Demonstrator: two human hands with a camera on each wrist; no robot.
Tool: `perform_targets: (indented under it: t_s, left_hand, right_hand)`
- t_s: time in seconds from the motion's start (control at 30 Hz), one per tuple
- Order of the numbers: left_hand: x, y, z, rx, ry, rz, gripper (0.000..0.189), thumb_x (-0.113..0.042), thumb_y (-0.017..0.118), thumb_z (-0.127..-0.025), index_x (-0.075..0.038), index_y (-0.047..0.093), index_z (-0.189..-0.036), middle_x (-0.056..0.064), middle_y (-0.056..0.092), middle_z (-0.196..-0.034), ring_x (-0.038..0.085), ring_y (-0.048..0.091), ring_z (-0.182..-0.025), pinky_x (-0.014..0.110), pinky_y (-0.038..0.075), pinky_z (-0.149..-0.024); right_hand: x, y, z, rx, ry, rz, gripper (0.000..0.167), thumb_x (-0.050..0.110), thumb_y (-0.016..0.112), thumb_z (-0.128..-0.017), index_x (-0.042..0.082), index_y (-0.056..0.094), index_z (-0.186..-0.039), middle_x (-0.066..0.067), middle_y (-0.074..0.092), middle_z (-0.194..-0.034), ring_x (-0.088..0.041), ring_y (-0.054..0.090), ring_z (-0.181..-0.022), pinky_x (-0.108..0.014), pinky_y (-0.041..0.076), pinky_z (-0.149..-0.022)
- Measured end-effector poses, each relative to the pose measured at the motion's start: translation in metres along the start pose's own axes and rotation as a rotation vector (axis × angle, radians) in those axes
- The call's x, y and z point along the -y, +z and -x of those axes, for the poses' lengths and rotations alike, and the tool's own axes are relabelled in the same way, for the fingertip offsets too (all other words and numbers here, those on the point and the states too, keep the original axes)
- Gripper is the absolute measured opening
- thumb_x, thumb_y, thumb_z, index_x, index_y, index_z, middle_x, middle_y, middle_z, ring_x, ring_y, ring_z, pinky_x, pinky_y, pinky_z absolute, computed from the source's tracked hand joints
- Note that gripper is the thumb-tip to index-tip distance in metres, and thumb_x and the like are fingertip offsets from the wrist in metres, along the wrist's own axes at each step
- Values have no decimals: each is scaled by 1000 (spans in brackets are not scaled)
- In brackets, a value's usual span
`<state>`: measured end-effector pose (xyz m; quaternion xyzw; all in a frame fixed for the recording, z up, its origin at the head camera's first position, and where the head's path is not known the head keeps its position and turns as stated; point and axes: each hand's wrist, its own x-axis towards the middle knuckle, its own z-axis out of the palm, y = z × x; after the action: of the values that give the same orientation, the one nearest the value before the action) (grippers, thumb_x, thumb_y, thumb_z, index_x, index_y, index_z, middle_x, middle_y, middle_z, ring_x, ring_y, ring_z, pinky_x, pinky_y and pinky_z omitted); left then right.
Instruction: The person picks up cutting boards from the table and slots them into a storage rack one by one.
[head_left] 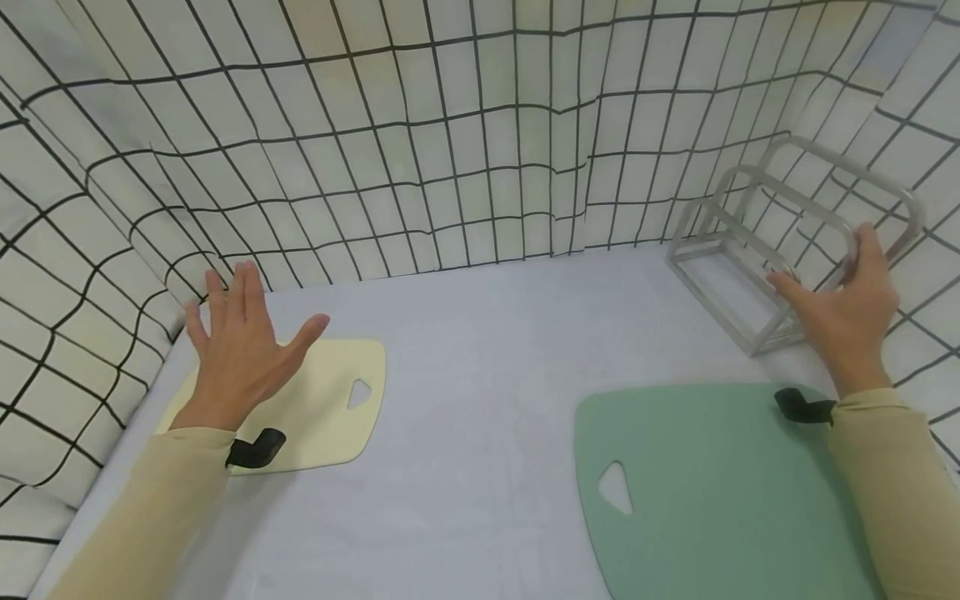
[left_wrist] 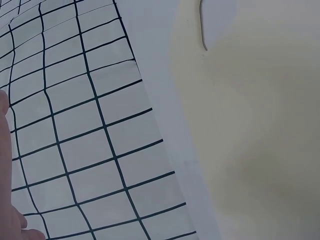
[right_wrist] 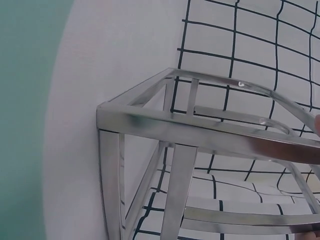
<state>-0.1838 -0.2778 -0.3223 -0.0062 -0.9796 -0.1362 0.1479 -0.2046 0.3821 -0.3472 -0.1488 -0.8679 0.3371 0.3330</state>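
My left hand point(head_left: 243, 358) is spread flat, fingers pointing away and thumb out to the side, above a small cream cutting board point(head_left: 318, 417) with a triangular hole. On the right, my right hand point(head_left: 855, 312) grips the near end of a silver metal rack point(head_left: 712, 302), its thumb and fingers apart at the bars. Three upright hoops rise from the rack's rectangular base. In the right wrist view the rack point(right_wrist: 185, 131) fills the middle, and only bits of fingers show at the right edge. A larger green cutting board point(head_left: 720, 492) lies below my right forearm.
Grid-patterned cloth walls point(head_left: 480, 142) enclose the back and both sides of the white table point(head_left: 480, 400). The rack stands close to the right wall, the cream board close to the left one.
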Motion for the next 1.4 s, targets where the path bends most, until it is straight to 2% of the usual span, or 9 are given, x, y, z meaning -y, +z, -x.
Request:
perform_targets:
  t_s: [0.2,0.43,0.87,1.07,1.4]
  left_hand:
    - [-4,1,-2,6,12,2,112,-77,41,-96,-7,-13,-165,19,-9,-175,43,-21,-160,75,-13,-123]
    - [-6,5,-3,0,33,17,113,-76,46,-95,-5,-9,-165,19,-9,-175,45,-18,-160,77,-9,-122]
    - [-22,15,-8,18,53,47,113,-76,44,-95,-6,-12,-164,19,-10,-174,42,-19,-161,74,-11,-123]
    - [-29,18,-10,21,66,54,112,-76,44,-96,-6,-10,-165,20,-7,-175,43,-16,-162,74,-10,-124]
    - [-30,22,-9,22,69,62,112,-75,45,-96,-7,-11,-165,20,-5,-175,43,-15,-162,74,-9,-124]
  right_hand:
    - [-1,-2,-1,21,-7,-14,97,21,82,-88,25,23,-165,1,29,-171,-22,32,-158,-38,29,-130]
    - [-2,-5,-3,68,34,-47,96,21,82,-88,30,23,-164,1,28,-171,-20,30,-159,-30,27,-130]
    - [-10,-7,-6,114,14,-106,97,19,78,-91,28,17,-166,6,16,-174,-12,19,-161,-25,21,-130]
    - [-19,-7,-8,94,-5,-75,97,19,79,-90,29,19,-166,6,18,-173,-14,22,-161,-26,23,-130]
    - [-23,-11,-10,117,-29,-124,97,18,78,-90,30,18,-166,10,16,-174,-9,19,-161,-23,22,-130]
